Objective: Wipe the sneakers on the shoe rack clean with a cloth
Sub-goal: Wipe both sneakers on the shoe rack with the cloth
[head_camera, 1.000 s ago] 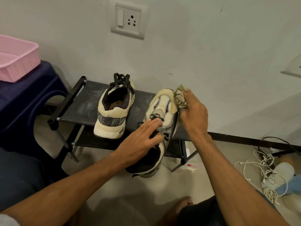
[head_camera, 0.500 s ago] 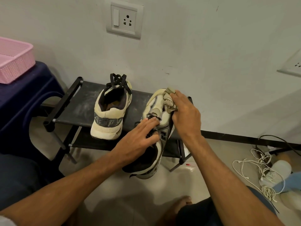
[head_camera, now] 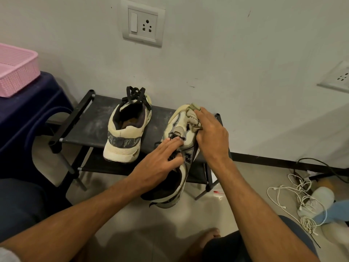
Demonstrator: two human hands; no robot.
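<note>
Two cream sneakers with black laces are on a low black shoe rack (head_camera: 90, 127). The left sneaker (head_camera: 126, 129) stands on the top shelf with its heel toward me. The right sneaker (head_camera: 179, 144) is tilted, toe on the shelf and heel hanging off the front edge. My left hand (head_camera: 160, 163) lies over its laces and tongue and steadies it. My right hand (head_camera: 211, 137) is closed on a crumpled beige cloth (head_camera: 193, 118) and presses it against the toe area.
A dark blue stool (head_camera: 32, 110) with a pink basket (head_camera: 17, 70) stands left of the rack. A wall socket (head_camera: 142, 22) is above. Tangled white cables (head_camera: 304, 201) and soft items lie on the floor at right. My bare foot (head_camera: 211, 235) is below.
My right hand has slid the cloth from the far right edge of the toe inward and toward me across the toe. My left hand and the sneaker have stayed put.
</note>
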